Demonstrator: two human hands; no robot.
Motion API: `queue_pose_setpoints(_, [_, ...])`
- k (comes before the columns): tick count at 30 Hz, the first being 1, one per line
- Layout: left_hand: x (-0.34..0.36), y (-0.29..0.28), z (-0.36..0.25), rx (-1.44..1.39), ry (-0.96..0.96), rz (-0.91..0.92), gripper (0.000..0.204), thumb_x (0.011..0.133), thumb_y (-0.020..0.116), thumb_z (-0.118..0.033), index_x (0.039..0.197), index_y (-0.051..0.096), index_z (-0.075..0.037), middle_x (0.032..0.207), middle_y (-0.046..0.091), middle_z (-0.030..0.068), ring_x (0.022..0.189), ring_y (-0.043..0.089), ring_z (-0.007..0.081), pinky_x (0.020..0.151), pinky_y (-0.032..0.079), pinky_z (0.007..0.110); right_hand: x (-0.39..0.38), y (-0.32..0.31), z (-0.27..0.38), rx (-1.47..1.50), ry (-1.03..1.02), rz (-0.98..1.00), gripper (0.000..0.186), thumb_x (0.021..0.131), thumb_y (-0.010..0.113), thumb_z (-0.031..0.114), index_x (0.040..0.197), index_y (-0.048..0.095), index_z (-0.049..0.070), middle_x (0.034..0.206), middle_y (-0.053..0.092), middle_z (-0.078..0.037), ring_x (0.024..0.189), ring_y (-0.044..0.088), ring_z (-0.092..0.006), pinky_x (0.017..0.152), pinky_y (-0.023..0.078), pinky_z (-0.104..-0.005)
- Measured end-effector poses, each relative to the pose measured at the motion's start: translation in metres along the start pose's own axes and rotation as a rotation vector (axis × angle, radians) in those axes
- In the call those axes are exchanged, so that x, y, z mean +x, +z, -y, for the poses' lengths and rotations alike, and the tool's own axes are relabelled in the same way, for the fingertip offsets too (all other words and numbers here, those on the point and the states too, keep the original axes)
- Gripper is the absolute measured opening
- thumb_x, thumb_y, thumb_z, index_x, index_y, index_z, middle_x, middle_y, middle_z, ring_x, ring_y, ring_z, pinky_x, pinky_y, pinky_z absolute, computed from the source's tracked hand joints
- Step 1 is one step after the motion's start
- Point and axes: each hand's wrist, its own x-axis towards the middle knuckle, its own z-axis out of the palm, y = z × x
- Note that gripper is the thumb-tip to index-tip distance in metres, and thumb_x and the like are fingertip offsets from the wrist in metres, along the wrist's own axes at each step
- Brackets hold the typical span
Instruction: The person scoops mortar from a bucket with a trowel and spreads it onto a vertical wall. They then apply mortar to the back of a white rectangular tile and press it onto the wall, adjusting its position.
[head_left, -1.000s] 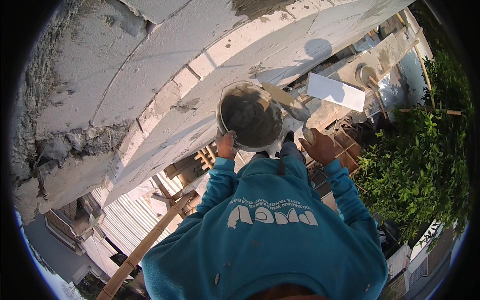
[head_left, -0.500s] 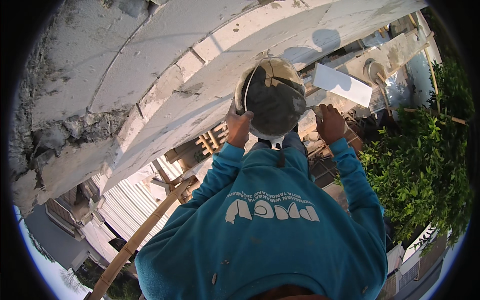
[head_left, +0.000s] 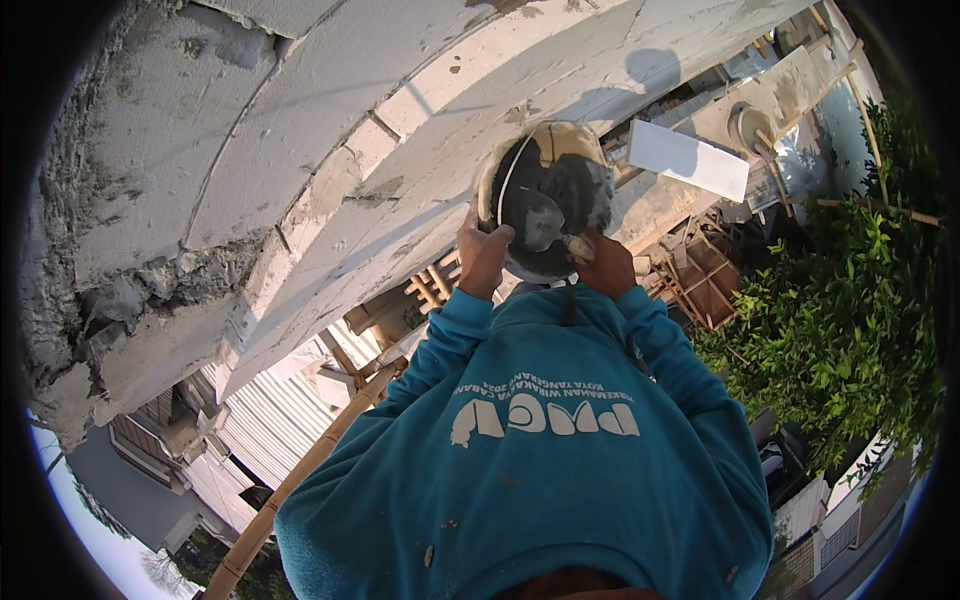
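Note:
A pale bucket [head_left: 487, 180] with a thin wire handle [head_left: 512, 165] is in front of me, dark grey wet mortar [head_left: 575, 185] inside it. My left hand [head_left: 483, 255] is closed on the bucket's left rim, thumb on the inner side. At the near right of the rim, my right hand [head_left: 606, 266] is wrapped round the light handle of a trowel [head_left: 540, 222]. The trowel's rounded grey blade lies over the mortar inside the bucket. Some of the right fingers are hidden from view.
On the left rises a pale block wall [head_left: 330, 210] with a broken, rough gap. A white block [head_left: 688, 160] lies on a plank [head_left: 690, 210] to the right, near a round container [head_left: 750, 128]. A bamboo pole [head_left: 300, 480] slants at lower left; leafy branches [head_left: 830, 340] fill the right.
My right hand has moved left and inward with the trowel, from beside the bucket to over its rim. The blade is now inside the bucket. My left hand keeps its hold.

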Motion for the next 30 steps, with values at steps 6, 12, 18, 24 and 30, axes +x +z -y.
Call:
queue_pose_setpoints(6, [0.005,0.023,-0.019,-0.027,-0.031,-0.09,0.055,0.068,0.056,0.009,0.123,0.053,0.003,0.089,0.061,0.0052,0.071,0.055,0.0126,0.061,0.045,0.025,-0.015,-0.016,-0.034,0.242,-0.063,-0.118,0.037,0.076,0.075,0.029,0.102,0.064,0.006,0.088,0.068,-0.017,0.081,0.067,-0.0335,0.072,0.052,-0.0409])
queue_pose_setpoints(12, [0.034,0.064,-0.004,-0.133,-0.037,-0.127,0.05,0.067,0.058,0.006,0.116,0.056,0.001,0.078,0.058,0.0029,0.063,0.052,0.013,0.054,0.042,0.026,0.0,-0.055,-0.065,0.346,0.025,-0.199,0.029,0.076,0.074,0.017,0.099,0.063,0.003,0.084,0.067,-0.017,0.077,0.068,-0.029,0.068,0.052,-0.0366])
queue_pose_setpoints(18, [0.061,0.119,0.002,-0.264,0.008,-0.105,0.048,0.07,0.059,0.005,0.118,0.056,0.0,0.087,0.063,0.0036,0.067,0.054,0.0113,0.059,0.044,0.025,0.049,-0.13,-0.093,0.429,-0.059,-0.399,0.027,0.076,0.072,0.012,0.098,0.061,0.001,0.086,0.067,-0.017,0.077,0.067,-0.0247,0.068,0.051,-0.035])
queue_pose_setpoints(24, [0.082,0.143,0.035,-0.22,-0.049,-0.165,0.046,0.068,0.058,0.004,0.114,0.058,0.002,0.087,0.064,0.0032,0.069,0.056,0.0127,0.061,0.045,0.026,0.145,-0.257,-0.132,0.245,-0.041,-0.6,0.033,0.079,0.075,0.02,0.099,0.057,0.001,0.075,0.061,-0.013,0.061,0.06,-0.0198,0.058,0.05,-0.0339])
queue_pose_setpoints(30, [0.073,0.16,0.041,-0.264,-0.043,-0.294,0.046,0.067,0.055,0.006,0.113,0.058,0.002,0.089,0.064,0.0032,0.07,0.056,0.0132,0.062,0.045,0.025,0.253,-0.363,-0.153,0.395,0.131,-0.531,0.032,0.084,0.071,0.027,0.094,0.056,0.001,0.065,0.055,-0.005,0.047,0.052,-0.0114,0.039,0.046,-0.0278])
